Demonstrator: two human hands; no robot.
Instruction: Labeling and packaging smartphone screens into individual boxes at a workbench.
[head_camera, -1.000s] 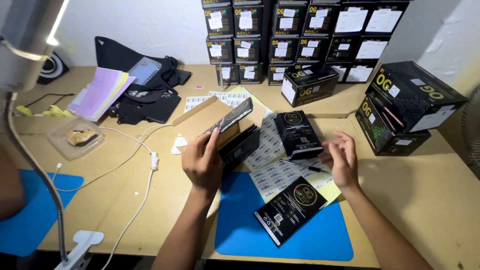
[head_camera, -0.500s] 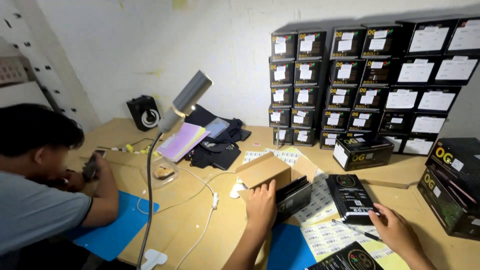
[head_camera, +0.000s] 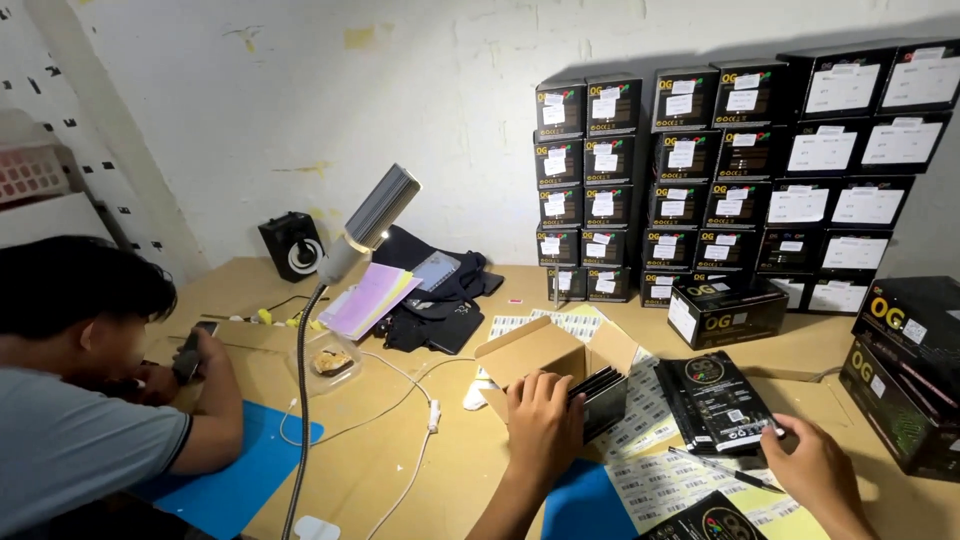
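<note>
My left hand (head_camera: 543, 425) is curled around a small open cardboard box (head_camera: 545, 362) packed with flat black boxes (head_camera: 602, 392), standing on the wooden table (head_camera: 450, 470). My right hand (head_camera: 812, 470) lies half-closed on glossy sticker sheets (head_camera: 665, 478), fingertips touching a flat black packet (head_camera: 722, 398); I cannot tell whether it grips anything.

Against the back wall stands a tall stack of black boxes (head_camera: 700, 180) with white labels, several rows high. A small black speaker (head_camera: 291, 245) sits near the corner, and a grey gooseneck lamp (head_camera: 372, 215) leans over the wooden table (head_camera: 400, 470). Dark cloth (head_camera: 440, 300) lies bunched beside pink and yellow paper sheets (head_camera: 372, 298). A white cable (head_camera: 420, 420) trails across the wood. To the left, a co-worker in a grey shirt (head_camera: 80, 440) bends over a blue mat (head_camera: 250, 470)
</note>
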